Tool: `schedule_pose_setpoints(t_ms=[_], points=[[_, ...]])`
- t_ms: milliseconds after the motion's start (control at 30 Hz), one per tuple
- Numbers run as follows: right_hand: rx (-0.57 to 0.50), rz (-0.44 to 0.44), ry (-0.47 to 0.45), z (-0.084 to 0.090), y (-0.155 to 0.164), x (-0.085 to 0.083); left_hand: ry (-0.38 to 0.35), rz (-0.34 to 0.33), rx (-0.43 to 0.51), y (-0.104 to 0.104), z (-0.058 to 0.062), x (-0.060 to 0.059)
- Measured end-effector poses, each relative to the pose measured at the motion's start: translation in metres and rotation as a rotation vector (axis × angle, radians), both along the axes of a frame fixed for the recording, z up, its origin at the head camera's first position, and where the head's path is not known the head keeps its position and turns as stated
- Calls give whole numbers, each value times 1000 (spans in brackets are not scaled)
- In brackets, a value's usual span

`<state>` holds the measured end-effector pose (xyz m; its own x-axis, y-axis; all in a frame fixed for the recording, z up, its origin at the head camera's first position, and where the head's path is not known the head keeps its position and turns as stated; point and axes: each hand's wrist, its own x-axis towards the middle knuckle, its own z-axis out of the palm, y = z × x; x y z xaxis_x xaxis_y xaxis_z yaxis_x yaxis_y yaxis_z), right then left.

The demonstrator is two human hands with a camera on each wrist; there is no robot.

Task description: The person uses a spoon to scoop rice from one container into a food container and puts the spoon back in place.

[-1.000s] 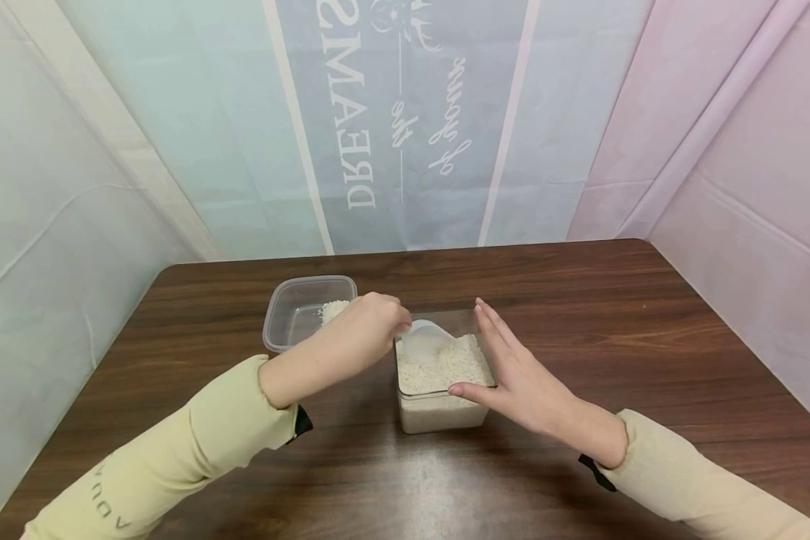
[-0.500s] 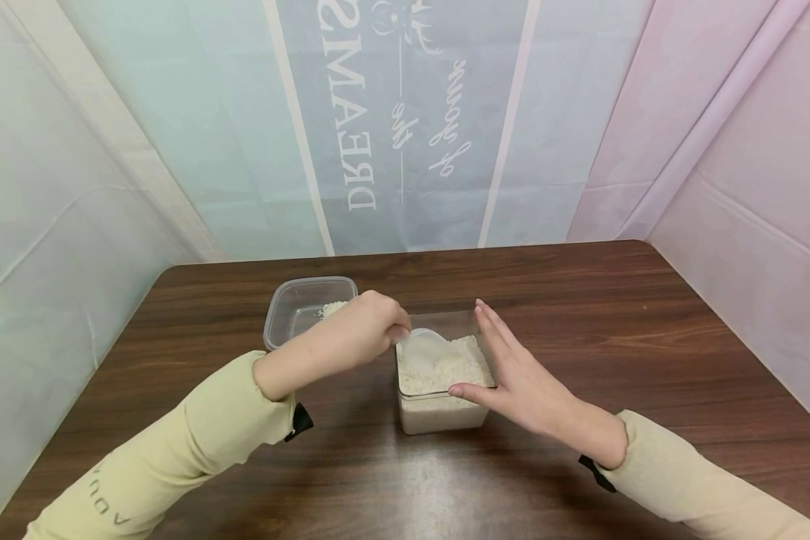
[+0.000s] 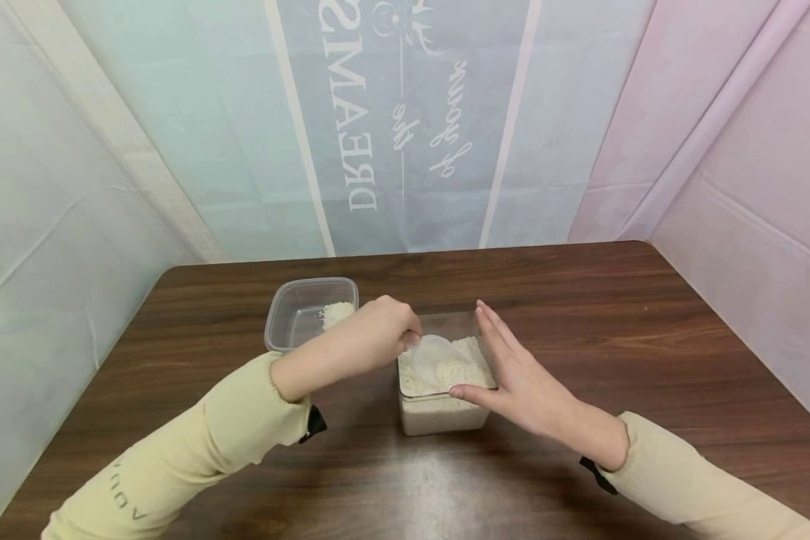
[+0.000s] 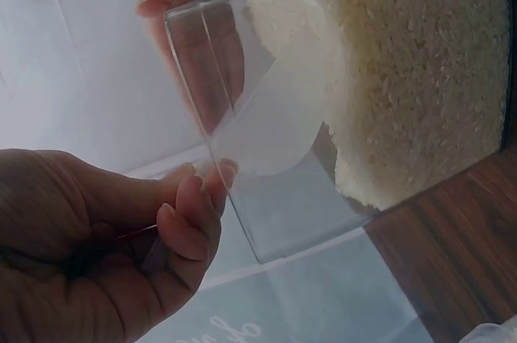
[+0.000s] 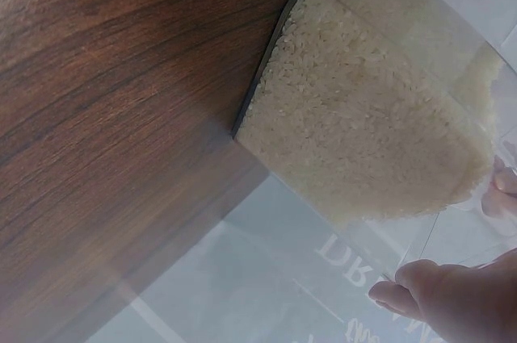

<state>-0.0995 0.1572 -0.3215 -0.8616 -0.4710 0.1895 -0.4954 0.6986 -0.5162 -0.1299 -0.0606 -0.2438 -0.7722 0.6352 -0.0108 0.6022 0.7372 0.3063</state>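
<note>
Atop a wood-grain counter (image 3: 580,307), a translucent scoop (image 3: 434,354) dips into rice (image 3: 469,367) inside a clear container (image 3: 415,396), pinched by the left hand (image 3: 382,328); the right hand (image 3: 518,379), fingers extended, braces it. A level lift should limit spills.

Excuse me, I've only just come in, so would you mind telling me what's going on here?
A person is handling a scoop with their left hand, its bowl down at the rice inside a clear box. Their right hand rests against the box's right side, thumb at the near rim. To the left on the table sits a smaller tub with a little rice in it.
</note>
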Motion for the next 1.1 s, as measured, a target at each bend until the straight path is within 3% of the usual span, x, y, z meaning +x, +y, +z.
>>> schedule_pose_setpoints(t_ms=[500, 833, 1100], points=[[-3, -3, -5, 2, -1, 0, -48, 34, -10, 15, -7, -2], [1, -1, -11, 3, -2, -1, -171, 4, 19, 11, -4, -7], [-1, -7, -23, 4, -1, -1, -277, 69, 30, 9, -1, -11]])
